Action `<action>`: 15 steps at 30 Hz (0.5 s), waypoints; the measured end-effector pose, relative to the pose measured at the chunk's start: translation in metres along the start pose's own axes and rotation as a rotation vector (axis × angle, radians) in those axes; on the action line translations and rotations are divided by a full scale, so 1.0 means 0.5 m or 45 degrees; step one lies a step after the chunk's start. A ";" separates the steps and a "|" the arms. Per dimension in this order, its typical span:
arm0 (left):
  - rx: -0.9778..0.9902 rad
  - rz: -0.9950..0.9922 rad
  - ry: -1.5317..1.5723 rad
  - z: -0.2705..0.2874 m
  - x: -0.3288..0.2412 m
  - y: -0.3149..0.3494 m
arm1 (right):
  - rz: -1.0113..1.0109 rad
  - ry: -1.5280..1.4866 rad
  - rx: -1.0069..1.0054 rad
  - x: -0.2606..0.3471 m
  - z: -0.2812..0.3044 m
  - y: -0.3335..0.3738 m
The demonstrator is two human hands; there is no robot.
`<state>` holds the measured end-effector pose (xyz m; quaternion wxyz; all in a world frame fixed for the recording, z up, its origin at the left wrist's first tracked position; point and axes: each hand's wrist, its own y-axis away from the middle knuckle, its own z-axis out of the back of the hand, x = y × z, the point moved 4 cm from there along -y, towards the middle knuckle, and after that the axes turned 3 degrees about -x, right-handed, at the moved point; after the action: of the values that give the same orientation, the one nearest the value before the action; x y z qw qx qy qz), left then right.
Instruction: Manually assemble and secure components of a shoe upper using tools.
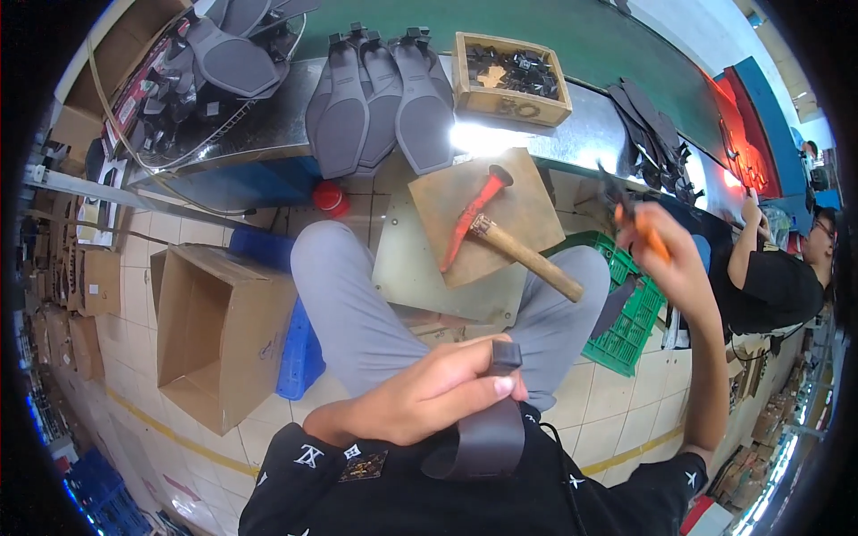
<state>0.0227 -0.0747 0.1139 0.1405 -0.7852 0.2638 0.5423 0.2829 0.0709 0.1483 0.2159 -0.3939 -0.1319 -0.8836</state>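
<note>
Dark brown and glossy, the curved sole (490, 442) was in your left hand (438, 391), close in front of your black shirt (402, 496), with your thumb and fingers clamped around its heel end, where a black block (506, 355) stuck up. Your right hand (677, 259), raised out to the side, was wrapped around the orange handles of a pair of pliers (655, 239); its dark nose pointed up and away from you, well apart from the sole. Between your knees, a red-headed hammer (469, 219) lay on a tan board (527, 192), its wooden handle reaching toward your right knee. Beyond the board, grey soles (424, 125) were stacked on the metal bench (581, 134), just beside a wooden box (518, 105) of small black pieces. A green crate (639, 322) stood near your right knee.
</note>
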 end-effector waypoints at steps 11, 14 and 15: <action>0.074 -0.117 -0.117 -0.023 -0.030 -0.005 | 0.125 0.955 -0.657 -0.354 0.039 -0.261; -0.046 -0.059 -0.111 -0.013 -0.016 -0.004 | 0.176 0.059 -0.421 -0.060 -0.088 -0.143; -0.066 -0.015 -0.087 -0.011 -0.008 -0.011 | 0.406 -0.234 -0.158 -0.003 -0.118 -0.093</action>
<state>0.0289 -0.0720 0.1192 0.1322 -0.7711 0.2402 0.5746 0.2236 0.0879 0.1054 0.3157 -0.5015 -0.0323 -0.8049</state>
